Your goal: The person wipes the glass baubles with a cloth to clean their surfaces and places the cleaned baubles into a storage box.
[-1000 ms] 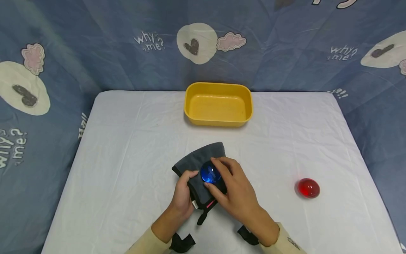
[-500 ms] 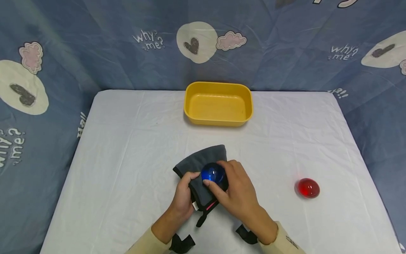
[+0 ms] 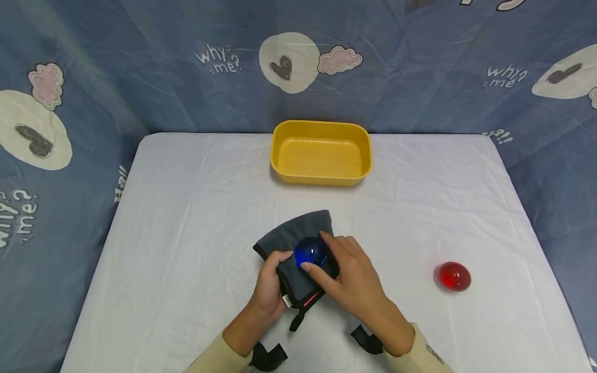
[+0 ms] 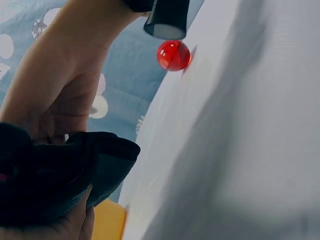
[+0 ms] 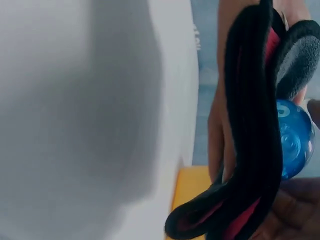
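A clear blue ball (image 3: 310, 252) sits against a folded dark grey cloth (image 3: 298, 228) with black edging and a small black loop. My left hand (image 3: 269, 284) grips the cloth from the left, thumb on top and fingers underneath. From the right, my right hand (image 3: 353, 272) holds the ball between thumb and fingers, pressing it on the cloth. The right wrist view shows the blue ball (image 5: 295, 139) at the cloth's face, with pink lining between the black edges. In the left wrist view the dark cloth (image 4: 65, 170) hides the ball.
A clear red ball (image 3: 454, 276) lies on the white-covered table (image 3: 186, 248) to the right. At the back edge stands a yellow tub (image 3: 322, 155), with a blue printed curtain (image 3: 396, 67) behind it. Black straps (image 3: 268, 357) hang at the wrists.
My right fingers shift slightly over the blue ball, and the ball and cloth dip toward me and come back up a little. The left hand keeps its grip; the red ball stays put.
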Tool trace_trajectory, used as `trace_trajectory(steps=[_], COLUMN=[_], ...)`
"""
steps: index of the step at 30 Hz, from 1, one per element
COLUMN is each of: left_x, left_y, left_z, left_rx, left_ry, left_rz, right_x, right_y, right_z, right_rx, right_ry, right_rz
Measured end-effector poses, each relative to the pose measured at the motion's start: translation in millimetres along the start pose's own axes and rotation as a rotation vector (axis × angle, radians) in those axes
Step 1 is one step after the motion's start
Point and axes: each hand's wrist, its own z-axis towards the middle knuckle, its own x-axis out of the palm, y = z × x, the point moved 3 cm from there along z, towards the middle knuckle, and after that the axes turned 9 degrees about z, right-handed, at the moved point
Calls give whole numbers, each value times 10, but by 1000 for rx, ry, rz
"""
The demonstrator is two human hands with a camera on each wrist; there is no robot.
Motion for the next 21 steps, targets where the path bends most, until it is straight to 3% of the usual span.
trace_trajectory(steps=[5, 8, 11, 21], left_x=[-23, -19, -5, 8], left_y=[-32, -37, -24, 9], left_z=[5, 7, 10, -16], left_rx=[16, 14, 4, -2], left_ry=[-40, -26, 3, 40], left_rz=[-1, -7, -13, -18], right_x=[-18, -16, -9, 31], right_y=[36, 57, 64, 26], right_z=[-30, -25, -15, -21], right_rx=[-156, -245, -282, -157], right_ry=[37, 36, 26, -36], right_rz=[-22, -55, -84, 16])
